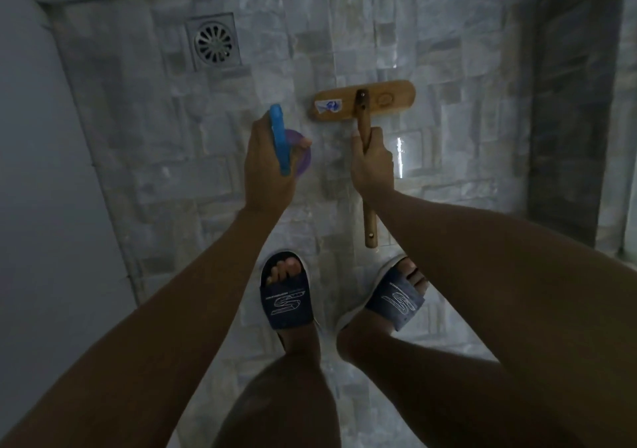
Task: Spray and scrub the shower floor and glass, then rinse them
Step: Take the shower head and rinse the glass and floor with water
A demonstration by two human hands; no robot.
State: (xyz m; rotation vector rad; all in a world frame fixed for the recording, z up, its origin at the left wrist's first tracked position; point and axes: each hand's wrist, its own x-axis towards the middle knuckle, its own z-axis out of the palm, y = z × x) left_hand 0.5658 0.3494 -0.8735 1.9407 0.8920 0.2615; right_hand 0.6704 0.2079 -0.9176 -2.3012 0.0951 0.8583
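Two hands over the stone-tile shower floor (448,68).
I see left hand (267,165) curled round a blue-and-purple spray bottle (280,141), right hand (372,168) gripping the wooden brush (365,101) handle, oblong head facing tiles; square metal drain (213,41) beyond, navy slides (284,292) below.

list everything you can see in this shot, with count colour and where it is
spray bottle: one, blue head on purple body, gripped in the left hand
scrub brush: one, wooden with a sticker, handle in the right hand, head down by the floor
drain: one, metal, set in the floor at upper left
shower floor: one, pale grey stone tiles, wet sheen at right
wall: one, plain pale grey, left edge
dark strip: one, dark grey, right edge; cannot tell what it is
slides: two, navy, on the feet at bottom centre
left hand: one, centre left
right hand: one, centre right
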